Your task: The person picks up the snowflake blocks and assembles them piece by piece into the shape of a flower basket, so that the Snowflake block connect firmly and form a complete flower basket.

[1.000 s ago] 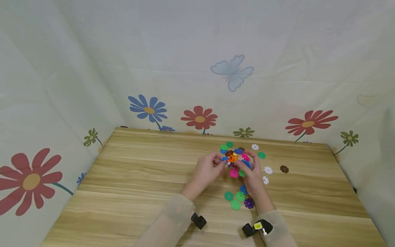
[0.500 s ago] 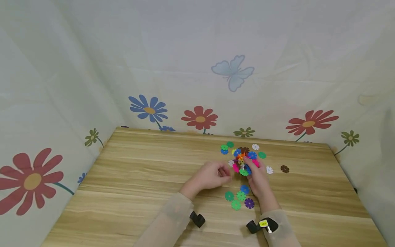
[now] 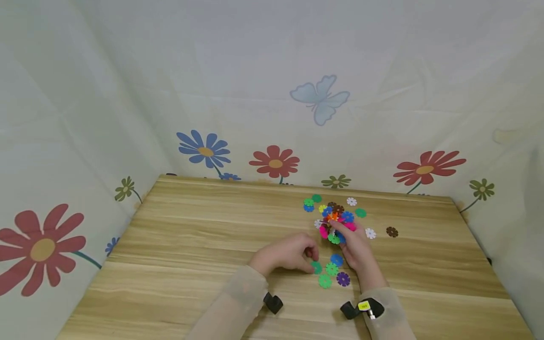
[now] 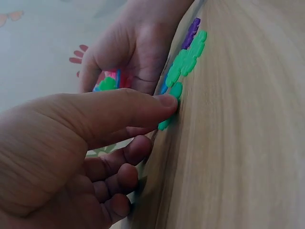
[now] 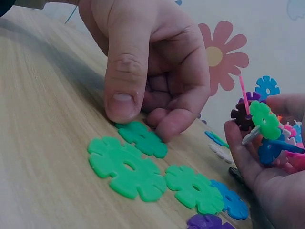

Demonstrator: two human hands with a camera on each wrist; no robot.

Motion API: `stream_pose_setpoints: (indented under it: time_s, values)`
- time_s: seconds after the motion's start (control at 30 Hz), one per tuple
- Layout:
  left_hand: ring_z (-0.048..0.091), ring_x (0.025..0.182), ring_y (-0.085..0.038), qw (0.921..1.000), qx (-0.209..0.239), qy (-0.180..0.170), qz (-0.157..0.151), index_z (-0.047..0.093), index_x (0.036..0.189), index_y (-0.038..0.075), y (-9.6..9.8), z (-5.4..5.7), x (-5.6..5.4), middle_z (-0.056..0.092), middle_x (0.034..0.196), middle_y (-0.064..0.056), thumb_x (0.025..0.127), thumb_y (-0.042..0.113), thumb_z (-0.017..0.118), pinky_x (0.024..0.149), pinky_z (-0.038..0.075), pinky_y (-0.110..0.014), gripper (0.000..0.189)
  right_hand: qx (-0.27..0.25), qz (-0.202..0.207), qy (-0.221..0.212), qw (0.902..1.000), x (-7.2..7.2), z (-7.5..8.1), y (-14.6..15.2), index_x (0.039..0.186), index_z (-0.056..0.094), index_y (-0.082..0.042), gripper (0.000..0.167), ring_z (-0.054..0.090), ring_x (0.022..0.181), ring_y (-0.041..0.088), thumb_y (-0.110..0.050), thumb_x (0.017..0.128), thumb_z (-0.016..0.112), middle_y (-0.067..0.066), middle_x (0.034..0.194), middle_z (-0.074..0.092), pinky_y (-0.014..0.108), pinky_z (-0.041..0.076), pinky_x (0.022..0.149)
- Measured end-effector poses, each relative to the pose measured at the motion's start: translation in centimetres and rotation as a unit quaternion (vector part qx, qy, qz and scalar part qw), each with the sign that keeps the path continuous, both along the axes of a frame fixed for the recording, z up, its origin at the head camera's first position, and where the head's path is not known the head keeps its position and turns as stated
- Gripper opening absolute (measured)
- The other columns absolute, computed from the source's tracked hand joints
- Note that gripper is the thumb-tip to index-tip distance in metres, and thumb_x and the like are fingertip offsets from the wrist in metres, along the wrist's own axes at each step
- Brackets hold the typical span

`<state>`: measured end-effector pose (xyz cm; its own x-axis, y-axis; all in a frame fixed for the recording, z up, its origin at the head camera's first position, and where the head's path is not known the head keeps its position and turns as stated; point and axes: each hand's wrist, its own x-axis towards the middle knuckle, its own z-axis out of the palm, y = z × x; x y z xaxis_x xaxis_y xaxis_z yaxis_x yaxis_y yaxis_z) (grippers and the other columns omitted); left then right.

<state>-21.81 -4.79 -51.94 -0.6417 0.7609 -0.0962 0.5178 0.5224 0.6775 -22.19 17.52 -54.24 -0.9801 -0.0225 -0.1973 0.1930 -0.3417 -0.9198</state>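
Observation:
My left hand (image 3: 293, 253) is low over the table, thumb and index finger pinching the edges of a dark green snowflake disc (image 5: 144, 140) that lies on the wood. Its other fingers are curled in, as the left wrist view shows. In my right hand (image 3: 356, 243) is a cluster of interlocked snowflake discs (image 5: 265, 119) in green, blue, pink, purple, brown and orange. The right thumb presses against the cluster, and the palm hides part of it. Right by the left fingertips lie two light green discs (image 5: 126, 168), a blue disc (image 3: 336, 259) and a purple disc (image 3: 343, 279).
Beyond the right hand, loose green discs (image 3: 360, 213), white discs (image 3: 351, 201) and a brown disc (image 3: 392, 232) are scattered on the wooden table (image 3: 204, 236). A flower-printed curtain (image 3: 238, 94) closes off the back and sides. Each wrist wears a black camera mount (image 3: 273, 302).
The left hand has left the cluster and come down toward the front, onto the dark green disc. The right hand keeps the cluster, now turned and slightly farther right.

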Motion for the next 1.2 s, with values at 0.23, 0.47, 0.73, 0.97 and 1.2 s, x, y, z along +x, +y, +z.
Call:
stream_pose_setpoints:
  time_s: [0.23,0.47,0.73,0.97,1.2]
  values:
    - [0.056,0.082,-0.005,0.9997,-0.02,0.009,0.006,0.074,0.098,0.012,0.4,0.6,0.6,0.066,0.091,0.007,0.086,0.008,0.089,0.077,0.05,-0.018,0.02,0.024,0.01,-0.003,0.9997,0.0,-0.2,-0.1,0.144,0.052,-0.007,0.044,0.066,0.111,0.009,-0.008,0.105,0.072,-0.008,0.118,0.073,0.021,0.057,0.093]
    - [0.056,0.078,-0.006,0.9969,0.025,-0.019,0.072,0.066,0.097,0.013,-0.3,0.1,0.1,0.063,0.087,0.008,0.098,0.013,0.083,0.073,0.051,-0.021,0.017,0.054,0.012,-0.019,0.9983,0.0,-0.5,0.1,0.16,0.039,-0.003,0.067,0.065,0.12,0.008,-0.015,0.105,0.074,-0.005,0.13,0.068,0.022,0.054,0.102]
    - [0.064,0.083,-0.012,0.9535,0.157,-0.02,0.256,0.072,0.106,0.011,-1.5,0.6,-1.0,0.069,0.094,0.003,0.101,0.017,0.08,0.074,0.056,-0.027,0.011,0.05,0.026,-0.005,0.9984,0.0,-0.4,-0.2,0.156,0.044,-0.001,0.059,0.071,0.111,0.009,-0.013,0.106,0.073,-0.006,0.121,0.075,0.024,0.058,0.097]
    - [0.066,0.079,-0.013,0.9234,0.218,-0.02,0.315,0.079,0.102,0.007,-1.4,1.5,-0.7,0.074,0.092,0.001,0.102,0.017,0.08,0.07,0.058,-0.027,0.01,0.062,0.027,0.015,0.9976,0.2,-0.5,-0.8,0.154,0.047,-0.001,0.06,0.071,0.115,0.01,-0.012,0.103,0.078,-0.004,0.125,0.075,0.025,0.057,0.101]
    - [0.067,0.074,-0.01,0.9221,0.218,0.004,0.32,0.076,0.097,0.009,-0.7,1.6,-0.3,0.073,0.087,0.002,0.102,0.016,0.08,0.067,0.058,-0.026,0.009,0.136,-0.004,0.069,0.9884,0.3,-0.7,-1.5,0.152,0.051,-0.004,0.063,0.065,0.124,0.014,-0.011,0.098,0.083,0.011,0.143,0.064,0.023,0.054,0.104]
